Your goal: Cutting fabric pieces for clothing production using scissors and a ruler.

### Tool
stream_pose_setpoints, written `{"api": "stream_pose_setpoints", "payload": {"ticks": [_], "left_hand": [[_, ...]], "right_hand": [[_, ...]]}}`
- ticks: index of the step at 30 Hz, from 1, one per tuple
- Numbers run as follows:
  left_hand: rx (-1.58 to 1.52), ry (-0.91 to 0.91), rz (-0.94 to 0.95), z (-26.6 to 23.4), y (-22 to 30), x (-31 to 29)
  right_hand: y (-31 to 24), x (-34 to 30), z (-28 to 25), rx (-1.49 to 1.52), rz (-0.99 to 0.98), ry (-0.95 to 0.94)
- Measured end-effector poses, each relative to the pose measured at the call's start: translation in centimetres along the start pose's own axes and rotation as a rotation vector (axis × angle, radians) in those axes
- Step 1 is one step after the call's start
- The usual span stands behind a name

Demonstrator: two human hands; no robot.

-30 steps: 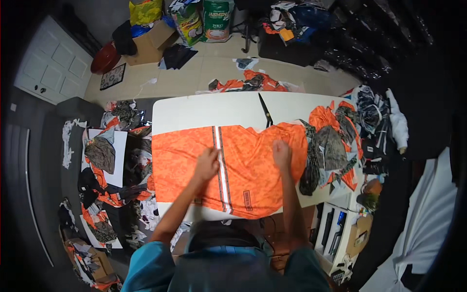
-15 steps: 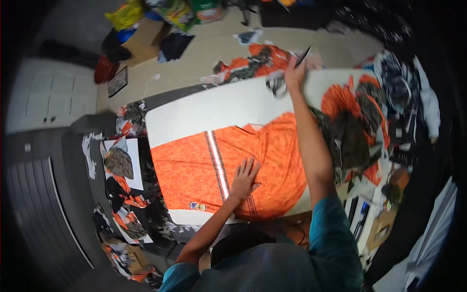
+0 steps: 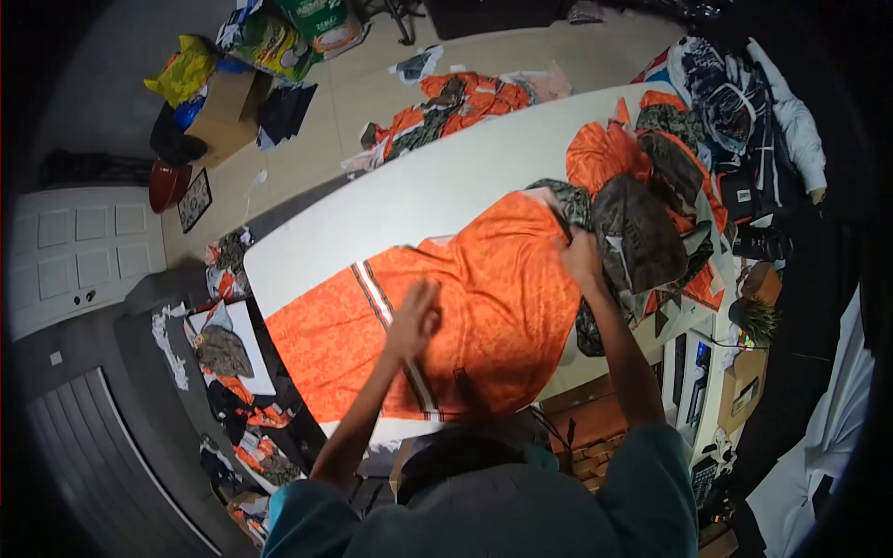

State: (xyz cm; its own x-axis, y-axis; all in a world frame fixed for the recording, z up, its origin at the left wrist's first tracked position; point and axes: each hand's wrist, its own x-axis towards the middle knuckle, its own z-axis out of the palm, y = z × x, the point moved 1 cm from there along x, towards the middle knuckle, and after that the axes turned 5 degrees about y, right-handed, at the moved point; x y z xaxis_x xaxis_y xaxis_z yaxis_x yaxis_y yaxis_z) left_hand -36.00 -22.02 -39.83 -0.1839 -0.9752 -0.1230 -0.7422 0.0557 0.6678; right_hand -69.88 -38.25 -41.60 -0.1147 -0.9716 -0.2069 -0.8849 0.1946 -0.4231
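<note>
An orange patterned garment (image 3: 507, 279) with a pale reflective stripe lies spread over the white table (image 3: 335, 219), with folds running through its middle and right part. My left hand (image 3: 414, 321) is over the cloth just right of the stripe, its fingers loosely bent and apart, holding nothing. At the garment's right edge, my right hand (image 3: 583, 259) is closed on the orange cloth, its fingertips partly hidden. Right beside that hand is a heap of dark camouflage cloth (image 3: 637, 232), with bunched orange cloth (image 3: 600, 158) behind it.
Orange and camouflage scraps (image 3: 465, 107) lie on the floor past the table's far edge. More cloth pieces (image 3: 223, 349) are at the left. A cardboard box (image 3: 228, 116) and bags stand far left. Piled clothes (image 3: 716, 93) are at the far right.
My right hand has come back from the far table edge to the garment; the dark flat object it held is out of sight. My left hand has lifted from lying flat, and the garment is more wrinkled.
</note>
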Motion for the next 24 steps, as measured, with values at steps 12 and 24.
{"api": "stream_pose_setpoints", "payload": {"ticks": [12, 24], "left_hand": [[0.356, 0.296, 0.017, -6.2, -11.2, 6.0], [0.192, 0.412, -0.163, -5.2, -4.2, -15.2]], "right_hand": [[1.4, 15.2, -13.2, -0.069, -0.11, 0.261], [-1.3, -26.3, 4.1, 0.418, -0.131, -0.401]]}}
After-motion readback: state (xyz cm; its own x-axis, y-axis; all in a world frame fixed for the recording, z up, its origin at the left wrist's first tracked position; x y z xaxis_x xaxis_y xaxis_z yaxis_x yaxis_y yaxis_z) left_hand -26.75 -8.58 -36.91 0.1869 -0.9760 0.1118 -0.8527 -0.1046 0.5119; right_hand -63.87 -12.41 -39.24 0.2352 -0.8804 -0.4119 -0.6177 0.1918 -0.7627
